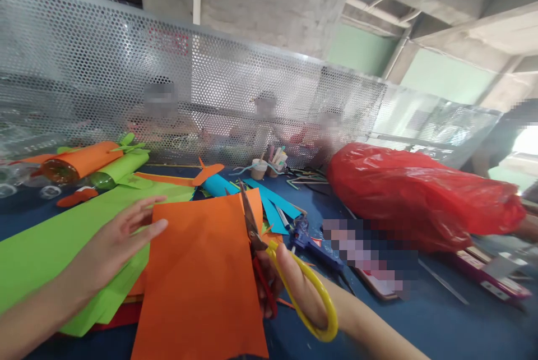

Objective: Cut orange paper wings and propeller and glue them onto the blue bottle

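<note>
My left hand [121,236] pinches the upper left edge of a sheet of orange paper [202,281], thumb in front and the fingers partly behind it. In my right hand [290,276] is a pair of scissors [321,292] with one yellow and one red handle loop. The blades point up and away at the sheet's upper right side, where a strip of orange [254,201] shows beyond them. Sheets of green paper [54,242] lie beneath my left hand. Part of the lower blade is hidden by the paper.
A blue hot glue gun [315,245] and a phone [378,281] lie right of the scissors. A large red plastic bag [412,197] sits at the right. Paper-wrapped bottles [88,161] are far left. A perforated metal screen [235,85] spans the back, with people behind it.
</note>
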